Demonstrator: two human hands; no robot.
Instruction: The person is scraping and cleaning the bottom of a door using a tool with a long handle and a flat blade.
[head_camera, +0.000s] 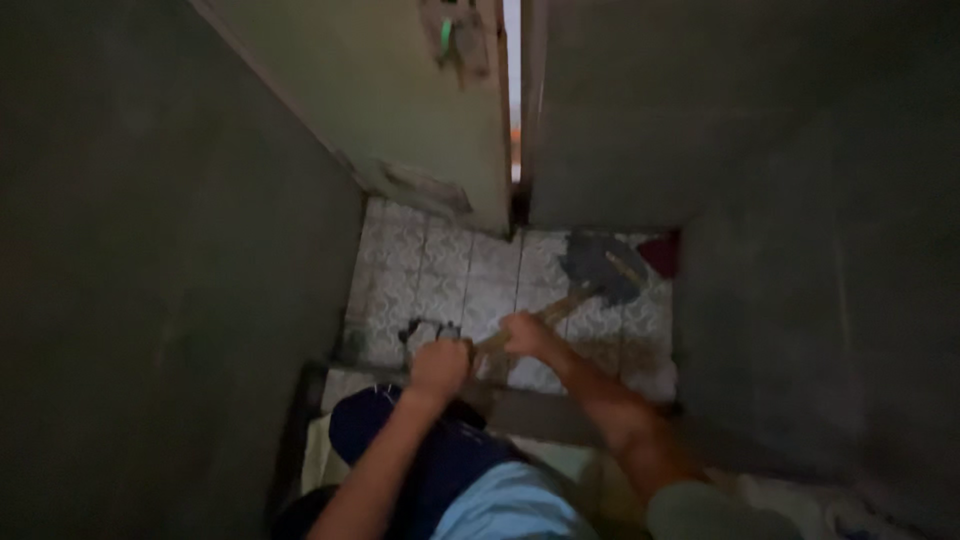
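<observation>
- Two hands are seen: left hand (440, 366) and right hand (528, 335), fingers curled tightly around one wooden handle (545, 318).
- One shovel blade (600, 265) is rested on the tiled floor (440, 270).
- One door (400, 90) is left ajar.

No packages, labels, signs or screens show anywhere in this dim, narrow tiled space

walls (150, 300) close both sides | door (400, 100) ajar ahead | tiled floor (440, 270) open
</observation>
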